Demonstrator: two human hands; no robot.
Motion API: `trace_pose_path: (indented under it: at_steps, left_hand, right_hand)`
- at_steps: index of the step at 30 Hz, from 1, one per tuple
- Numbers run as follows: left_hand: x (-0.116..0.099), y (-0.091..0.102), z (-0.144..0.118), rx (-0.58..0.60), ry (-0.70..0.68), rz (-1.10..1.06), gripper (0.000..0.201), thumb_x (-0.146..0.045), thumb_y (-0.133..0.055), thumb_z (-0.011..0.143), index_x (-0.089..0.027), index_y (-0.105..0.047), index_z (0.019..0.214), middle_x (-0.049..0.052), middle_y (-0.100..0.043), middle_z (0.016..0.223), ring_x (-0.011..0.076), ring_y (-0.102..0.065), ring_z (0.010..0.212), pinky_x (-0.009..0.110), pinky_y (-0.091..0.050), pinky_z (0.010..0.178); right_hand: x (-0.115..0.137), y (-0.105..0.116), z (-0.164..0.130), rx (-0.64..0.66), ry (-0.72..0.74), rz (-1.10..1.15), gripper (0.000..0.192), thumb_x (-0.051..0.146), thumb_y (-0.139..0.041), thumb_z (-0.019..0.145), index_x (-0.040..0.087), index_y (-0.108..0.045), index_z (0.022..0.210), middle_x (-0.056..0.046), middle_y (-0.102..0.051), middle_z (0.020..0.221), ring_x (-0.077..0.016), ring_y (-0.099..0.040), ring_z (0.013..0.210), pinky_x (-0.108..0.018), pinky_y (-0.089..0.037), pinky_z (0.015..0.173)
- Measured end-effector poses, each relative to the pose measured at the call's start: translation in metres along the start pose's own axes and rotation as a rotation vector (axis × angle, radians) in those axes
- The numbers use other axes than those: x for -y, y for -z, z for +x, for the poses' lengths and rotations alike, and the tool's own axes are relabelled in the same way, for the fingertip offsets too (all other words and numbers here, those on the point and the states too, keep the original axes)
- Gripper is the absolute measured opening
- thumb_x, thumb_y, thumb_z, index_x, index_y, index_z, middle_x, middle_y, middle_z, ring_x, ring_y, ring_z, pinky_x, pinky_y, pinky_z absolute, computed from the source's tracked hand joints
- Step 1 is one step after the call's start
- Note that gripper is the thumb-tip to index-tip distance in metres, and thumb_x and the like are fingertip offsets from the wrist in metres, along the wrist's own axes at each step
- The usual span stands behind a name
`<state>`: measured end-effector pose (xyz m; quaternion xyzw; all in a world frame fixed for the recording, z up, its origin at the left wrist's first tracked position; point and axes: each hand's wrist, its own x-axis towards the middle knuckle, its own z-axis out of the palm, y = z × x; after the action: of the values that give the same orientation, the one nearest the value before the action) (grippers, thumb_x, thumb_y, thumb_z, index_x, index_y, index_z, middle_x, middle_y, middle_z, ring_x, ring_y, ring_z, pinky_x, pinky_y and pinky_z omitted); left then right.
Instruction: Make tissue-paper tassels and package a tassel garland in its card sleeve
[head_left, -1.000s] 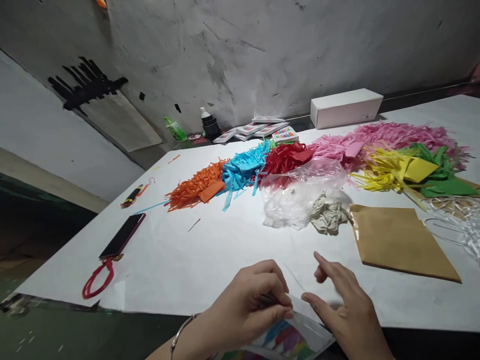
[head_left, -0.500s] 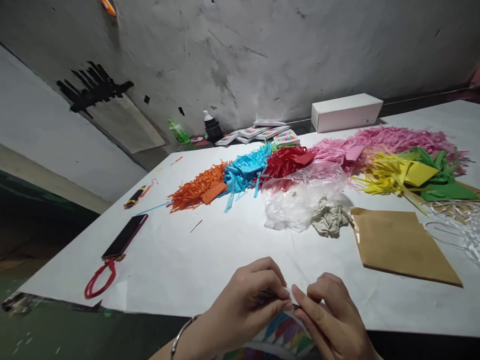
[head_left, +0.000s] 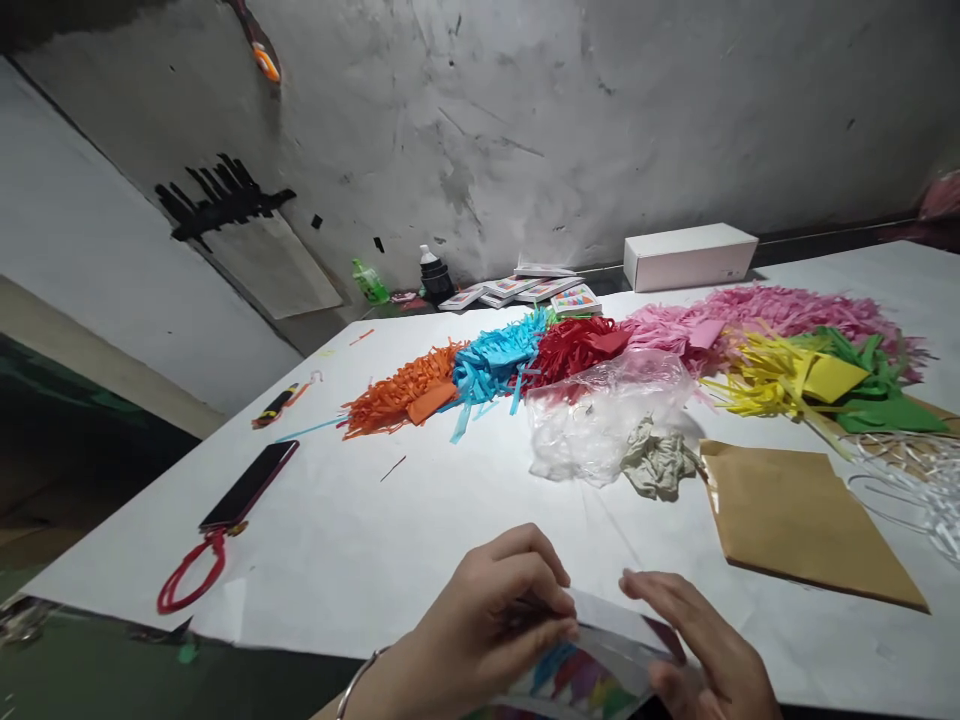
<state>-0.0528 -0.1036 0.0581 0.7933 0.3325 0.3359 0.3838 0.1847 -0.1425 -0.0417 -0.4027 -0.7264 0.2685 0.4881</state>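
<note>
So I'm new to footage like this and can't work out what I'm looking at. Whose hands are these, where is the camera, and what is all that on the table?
There is no machine here. The camera sits on a person's head, looking forward and down, so both hands are their own. The left hand and right hand together hold a small white packet printed with coloured shapes at the near edge of the white table. On the table lie heaps of fringed paper in orange, blue, red, pink, yellow and green, a crumpled clear plastic bag, a flat brown paper envelope and a dark phone with a red loop strap.

Scuffed grey plaster wall (head_left: pixel 600 110) behind a white-covered table (head_left: pixel 360 520), dim floor at left.
</note>
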Motion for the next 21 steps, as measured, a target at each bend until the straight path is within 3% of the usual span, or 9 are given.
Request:
trace_pose_path:
  at_steps: [2, 5, 7, 10, 15, 21]
  left_hand:
    - [-0.004, -0.003, 0.000, 0.054, -0.043, 0.032, 0.007, -0.013, -0.069, 0.087, -0.018, -0.065, 0.087, 0.006, -0.065, 0.090, 0.0125, -0.062, 0.076, 0.020, -0.049, 0.066]
    - [-0.007, -0.007, -0.003, 0.097, -0.076, 0.052, 0.009, -0.011, -0.068, 0.087, -0.019, -0.063, 0.088, 0.006, -0.066, 0.090, 0.0118, -0.062, 0.074, 0.019, -0.048, 0.065]
    - [-0.007, -0.008, -0.005, 0.090, -0.086, 0.046, 0.009, -0.012, -0.068, 0.088, -0.019, -0.062, 0.088, 0.006, -0.066, 0.089, 0.0122, -0.062, 0.074, 0.019, -0.047, 0.064]
    - [-0.006, -0.007, -0.008, 0.066, -0.101, 0.035, 0.010, -0.013, -0.069, 0.088, -0.019, -0.061, 0.087, 0.006, -0.066, 0.089, 0.0124, -0.062, 0.074, 0.019, -0.047, 0.064]
    - [-0.007, -0.006, -0.010, 0.099, -0.130, 0.045, 0.012, -0.012, -0.069, 0.087, -0.020, -0.061, 0.089, 0.006, -0.067, 0.091, 0.0125, -0.065, 0.076, 0.019, -0.049, 0.067]
    - [-0.006, -0.005, -0.010, 0.122, -0.169, 0.047, 0.012, -0.011, -0.070, 0.087, -0.019, -0.061, 0.091, 0.007, -0.067, 0.091, 0.0125, -0.065, 0.074, 0.019, -0.049, 0.065]
  right_hand:
    - [0.015, 0.005, 0.018, 0.183, -0.080, 0.105, 0.022, 0.036, -0.057, 0.098, 0.027, -0.072, 0.114, -0.005, -0.073, 0.101, -0.0175, -0.071, 0.089, -0.022, -0.056, 0.074]
    - [0.032, 0.011, 0.041, 0.369, -0.226, 0.213, 0.024, 0.034, -0.059, 0.097, 0.025, -0.077, 0.084, -0.001, -0.072, 0.076, -0.0144, -0.068, 0.071, -0.022, -0.051, 0.066]
    - [0.036, 0.012, 0.046, 0.378, -0.294, 0.253, 0.028, 0.037, -0.060, 0.096, 0.023, -0.076, 0.077, 0.000, -0.071, 0.071, -0.0141, -0.065, 0.068, -0.022, -0.048, 0.065]
    - [0.035, 0.011, 0.042, 0.400, -0.349, 0.321, 0.026, 0.037, -0.059, 0.095, 0.023, -0.077, 0.082, -0.001, -0.073, 0.077, -0.0149, -0.066, 0.071, -0.023, -0.048, 0.066]
    - [0.031, 0.013, 0.032, 0.426, -0.361, 0.345, 0.022, 0.031, -0.060, 0.091, 0.021, -0.077, 0.081, -0.002, -0.074, 0.076, -0.0156, -0.065, 0.071, -0.024, -0.048, 0.067]
    - [0.037, 0.008, 0.037, 0.410, -0.555, 0.390, 0.020, 0.030, -0.062, 0.082, 0.017, -0.073, 0.072, -0.002, -0.068, 0.069, -0.0135, -0.057, 0.064, -0.023, -0.043, 0.060]
